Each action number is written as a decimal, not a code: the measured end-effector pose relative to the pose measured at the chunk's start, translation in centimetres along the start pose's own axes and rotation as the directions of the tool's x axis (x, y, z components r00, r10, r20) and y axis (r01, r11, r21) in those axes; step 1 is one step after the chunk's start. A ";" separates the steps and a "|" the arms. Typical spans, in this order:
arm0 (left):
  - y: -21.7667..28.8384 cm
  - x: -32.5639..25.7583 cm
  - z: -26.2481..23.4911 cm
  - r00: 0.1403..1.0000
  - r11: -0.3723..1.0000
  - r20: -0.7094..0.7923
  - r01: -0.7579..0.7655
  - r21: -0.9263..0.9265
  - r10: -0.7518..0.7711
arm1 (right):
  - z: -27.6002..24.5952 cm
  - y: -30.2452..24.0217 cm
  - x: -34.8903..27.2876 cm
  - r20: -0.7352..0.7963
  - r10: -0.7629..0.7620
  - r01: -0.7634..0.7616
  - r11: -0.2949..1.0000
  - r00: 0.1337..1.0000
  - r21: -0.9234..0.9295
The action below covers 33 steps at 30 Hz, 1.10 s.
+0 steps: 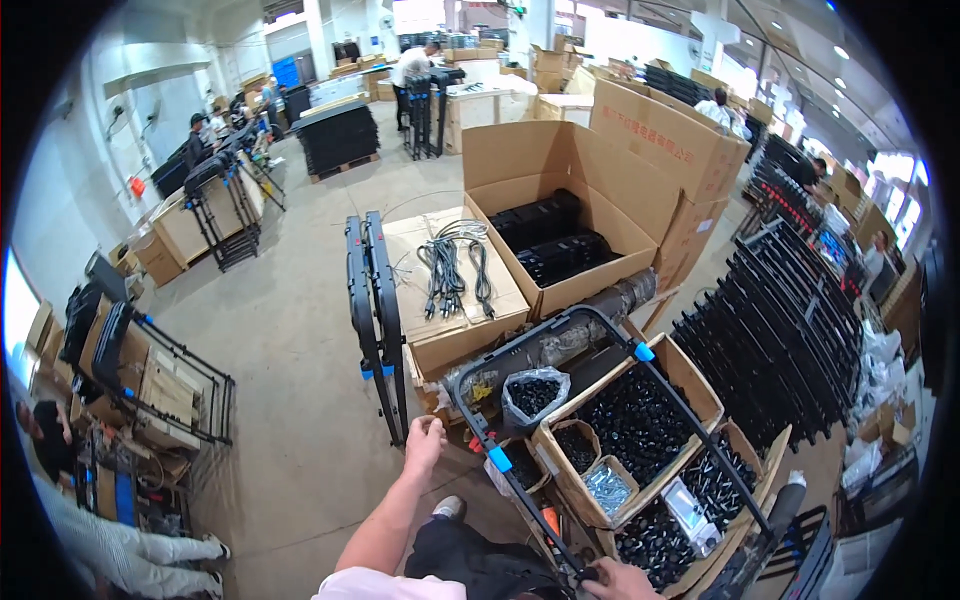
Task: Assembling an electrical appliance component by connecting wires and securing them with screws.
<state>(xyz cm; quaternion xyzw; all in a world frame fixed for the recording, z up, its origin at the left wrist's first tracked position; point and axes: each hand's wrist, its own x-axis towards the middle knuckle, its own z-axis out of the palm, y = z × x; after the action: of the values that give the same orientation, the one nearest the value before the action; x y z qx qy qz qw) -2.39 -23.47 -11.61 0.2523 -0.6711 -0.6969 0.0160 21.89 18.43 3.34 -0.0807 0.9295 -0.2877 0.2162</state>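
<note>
We see a big open carton (520, 155) with black parts (568, 258) inside. Nearer to us, a black frame (476, 421) with blue clips stretches over a brown box (566, 486). Our right hand (620, 579) looks clamped on the frame's near end. Our left hand (426, 445) is left of the frame, fingers curled; we cannot tell if the tips touch. We think this step is holding the frame. Moving it calls for a firm right hand and care over the small black bits (642, 422) and tiny silver bits (608, 488).
</note>
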 end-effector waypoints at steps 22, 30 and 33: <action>2.1 10.7 4.3 0.776 0.912 0.554 0.404 -0.068 -0.302 | 7.3 -6.4 3.1 -0.256 0.717 -0.709 0.445 0.648 -0.547; 1.1 10.8 3.6 0.762 0.914 0.573 0.402 -0.051 -0.303 | 7.7 -7.2 1.7 -0.273 0.726 -0.748 0.477 0.631 -0.462; 0.5 11.7 3.8 0.781 0.925 0.558 0.375 -0.059 -0.281 | 5.7 -8.0 4.2 -0.353 0.648 -0.730 0.517 0.675 -0.447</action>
<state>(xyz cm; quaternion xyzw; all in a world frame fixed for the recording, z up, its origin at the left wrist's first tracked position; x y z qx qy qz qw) -14.19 -24.25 -15.14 0.1571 -0.5330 -0.7849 -0.2740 20.93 7.84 2.20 0.2568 0.9375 0.0996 0.2128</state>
